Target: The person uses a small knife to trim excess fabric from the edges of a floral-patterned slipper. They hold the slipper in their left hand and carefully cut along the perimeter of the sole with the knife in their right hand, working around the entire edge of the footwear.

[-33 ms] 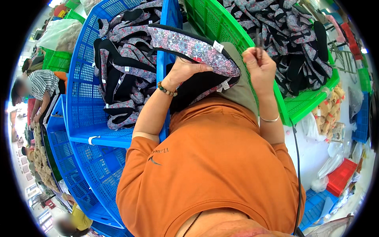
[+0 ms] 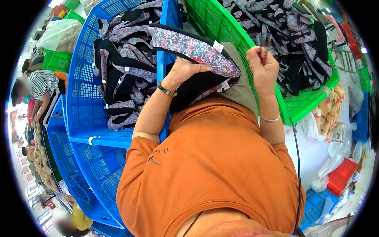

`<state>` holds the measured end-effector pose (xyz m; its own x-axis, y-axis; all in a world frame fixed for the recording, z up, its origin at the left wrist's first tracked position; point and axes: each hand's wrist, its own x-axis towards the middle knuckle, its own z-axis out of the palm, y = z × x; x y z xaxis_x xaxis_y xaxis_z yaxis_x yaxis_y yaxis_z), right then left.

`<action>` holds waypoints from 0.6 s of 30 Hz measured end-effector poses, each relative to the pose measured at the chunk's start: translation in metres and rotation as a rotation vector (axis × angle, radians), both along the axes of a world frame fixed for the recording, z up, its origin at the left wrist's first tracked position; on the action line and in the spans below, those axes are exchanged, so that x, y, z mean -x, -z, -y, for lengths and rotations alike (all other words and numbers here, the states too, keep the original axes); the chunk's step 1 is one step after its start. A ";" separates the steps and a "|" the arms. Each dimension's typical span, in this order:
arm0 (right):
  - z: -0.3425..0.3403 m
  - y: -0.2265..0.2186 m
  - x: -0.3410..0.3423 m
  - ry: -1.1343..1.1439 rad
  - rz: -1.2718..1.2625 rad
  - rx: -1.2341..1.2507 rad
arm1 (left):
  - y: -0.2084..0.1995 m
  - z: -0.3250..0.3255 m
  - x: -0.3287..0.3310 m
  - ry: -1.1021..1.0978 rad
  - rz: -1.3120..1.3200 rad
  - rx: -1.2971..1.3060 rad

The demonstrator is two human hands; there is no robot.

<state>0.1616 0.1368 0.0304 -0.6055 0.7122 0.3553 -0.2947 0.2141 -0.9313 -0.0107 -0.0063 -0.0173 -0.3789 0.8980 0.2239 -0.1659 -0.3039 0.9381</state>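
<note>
My left hand (image 2: 182, 74) is closed on a long floral fabric piece (image 2: 189, 44) with black edging, its thumb lying on the printed side. White tags stick out from its edge, and a black part with floral edging hangs below the hand. My right hand (image 2: 263, 65) is raised to the right of the fabric piece, apart from it, fingers pinched together. A thin dark thing (image 2: 265, 39) pokes up from these fingertips, too blurred to name.
Left of me, a blue basket (image 2: 85, 85) holds many similar floral and black pieces. A green basket (image 2: 292, 108) with more stands at the right. A black cord (image 2: 297, 170) hangs beside my right side. A person in stripes (image 2: 44, 85) bends at far left.
My right hand has shifted slightly to the right, with the thin dark thing. My left hand and the fabric piece stay in place.
</note>
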 end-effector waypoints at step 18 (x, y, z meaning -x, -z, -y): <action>-0.005 -0.005 -0.030 0.120 0.416 -1.002 | 0.004 0.003 0.012 0.026 0.089 0.002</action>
